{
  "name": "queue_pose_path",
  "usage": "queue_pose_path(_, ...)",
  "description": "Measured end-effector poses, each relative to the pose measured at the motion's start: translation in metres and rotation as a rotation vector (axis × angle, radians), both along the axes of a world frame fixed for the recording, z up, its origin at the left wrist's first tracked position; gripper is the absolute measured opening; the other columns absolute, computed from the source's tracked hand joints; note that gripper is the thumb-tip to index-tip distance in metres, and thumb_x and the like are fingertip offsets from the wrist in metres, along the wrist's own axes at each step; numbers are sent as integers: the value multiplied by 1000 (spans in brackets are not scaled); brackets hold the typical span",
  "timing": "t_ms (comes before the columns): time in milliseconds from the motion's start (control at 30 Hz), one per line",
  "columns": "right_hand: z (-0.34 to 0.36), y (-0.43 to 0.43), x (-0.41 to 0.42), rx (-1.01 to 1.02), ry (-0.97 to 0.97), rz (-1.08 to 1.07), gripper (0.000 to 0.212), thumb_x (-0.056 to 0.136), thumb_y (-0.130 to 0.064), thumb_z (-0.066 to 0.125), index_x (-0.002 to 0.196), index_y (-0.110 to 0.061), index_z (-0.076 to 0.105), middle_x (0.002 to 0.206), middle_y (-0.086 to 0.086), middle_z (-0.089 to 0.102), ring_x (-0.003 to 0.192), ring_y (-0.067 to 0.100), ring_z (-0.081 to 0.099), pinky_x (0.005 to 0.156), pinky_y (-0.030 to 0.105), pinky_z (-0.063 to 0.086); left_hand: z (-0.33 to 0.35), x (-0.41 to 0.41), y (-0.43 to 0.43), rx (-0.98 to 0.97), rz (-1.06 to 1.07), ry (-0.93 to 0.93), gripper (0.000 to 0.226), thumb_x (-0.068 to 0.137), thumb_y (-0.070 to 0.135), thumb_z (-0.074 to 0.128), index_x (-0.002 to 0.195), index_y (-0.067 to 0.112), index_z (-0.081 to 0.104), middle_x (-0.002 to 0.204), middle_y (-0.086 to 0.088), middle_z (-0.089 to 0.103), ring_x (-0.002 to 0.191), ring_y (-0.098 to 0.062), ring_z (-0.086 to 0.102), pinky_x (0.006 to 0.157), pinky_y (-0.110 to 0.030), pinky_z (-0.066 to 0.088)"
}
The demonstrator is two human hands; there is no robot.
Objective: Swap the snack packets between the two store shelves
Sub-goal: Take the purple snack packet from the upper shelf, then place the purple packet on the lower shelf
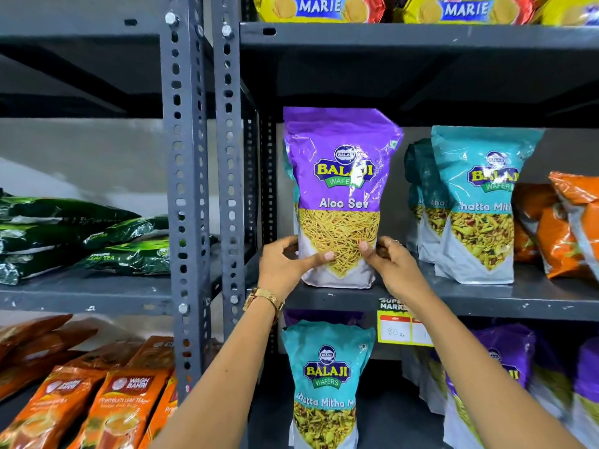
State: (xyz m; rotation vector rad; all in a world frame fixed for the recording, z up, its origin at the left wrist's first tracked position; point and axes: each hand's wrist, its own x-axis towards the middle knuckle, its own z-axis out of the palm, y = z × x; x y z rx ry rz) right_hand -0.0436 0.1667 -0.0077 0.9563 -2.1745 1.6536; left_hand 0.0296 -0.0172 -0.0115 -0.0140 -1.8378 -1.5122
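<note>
A purple Aloo Sev packet (pixel 340 176) stands upright at the left end of the middle shelf (pixel 486 301). My left hand (pixel 287 264) grips its lower left side, thumb across the front. My right hand (pixel 390 264) holds its lower right corner. Teal Khatta Mitha packets (pixel 479 205) stand to the right on the same shelf. On the shelf below, a teal Khatta Mitha packet (pixel 327 384) stands at the left, and purple packets (pixel 505 361) stand at the right, partly hidden by my right arm.
Orange packets (pixel 564 231) lean at the middle shelf's right end. Yellow Marie biscuit packs (pixel 319 8) line the top shelf. A yellow price tag (pixel 397 328) hangs from the shelf edge. The left rack, past grey posts (pixel 188 189), holds green tea packs (pixel 81 234) and orange tea packs (pixel 97 403).
</note>
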Motion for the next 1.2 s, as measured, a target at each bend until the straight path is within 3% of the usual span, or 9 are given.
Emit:
queue_pose_path(200,-7,38,64,-104,114,29,59,74,-53,57,126,-28,51,99,-12,70,78,-11,65,75,14,49,-6,61,39,-47,1,65,45,53,34,93,94,25,76,99,4,79,97,-12,73,90,-42,59)
queue_pose_path(333,-32,76,110,-192,118,12,53,83,-47,61,132,-35,46,97,7,73,89,11,71,84,25,54,-23,99,69,-67,-76,73,41,55,28,92,92,29,75,98,4,79,92,-16,75,85,-45,61)
queue_pose_path(400,-54,93,130,-216,88,-15,62,83,-42,62,140,-31,40,98,-3,76,95,9,71,87,24,53,-42,110,83,-71,-125,60,48,54,29,92,99,24,74,99,1,79,91,-18,75,84,-46,61)
queue_pose_path(500,-96,115,153,-250,10,-45,64,82,-28,60,142,-23,38,93,-17,75,92,-5,68,79,10,50,-79,118,101,-96,-142,9,59,51,35,91,106,23,72,104,3,77,93,-11,73,84,-39,61)
queue_pose_path(700,-202,147,152,-258,-205,-93,74,79,-19,62,147,-20,31,126,2,65,111,8,65,89,14,51,-172,96,128,-32,-315,-190,54,57,2,89,103,25,71,82,26,75,80,9,68,72,-10,54)
queue_pose_path(900,-299,173,120,-262,-333,-197,79,74,-19,74,139,-45,37,123,14,68,105,10,68,88,18,53,-267,45,160,20,-412,-369,57,55,6,89,101,32,69,97,12,78,96,-2,69,84,-22,55)
queue_pose_path(1000,-325,176,99,-243,-376,-262,69,68,-47,74,124,-67,39,105,11,70,95,19,67,86,32,53,-299,17,168,39,-411,-447,55,49,28,87,101,33,70,108,-5,76,97,-11,67,88,-39,57)
queue_pose_path(1067,-335,173,80,-225,-387,-280,76,59,-66,72,128,-54,41,105,12,69,95,23,64,85,34,51,-312,-1,169,48,-410,-482,54,48,29,87,100,31,71,104,1,77,96,-13,66,90,-46,55)
queue_pose_path(1200,-335,157,41,-228,-397,-251,115,53,-80,65,143,-16,37,127,26,62,109,25,60,84,8,46,-328,-38,161,60,-352,-491,74,47,41,91,114,19,67,117,-11,73,115,-31,65,98,-51,52)
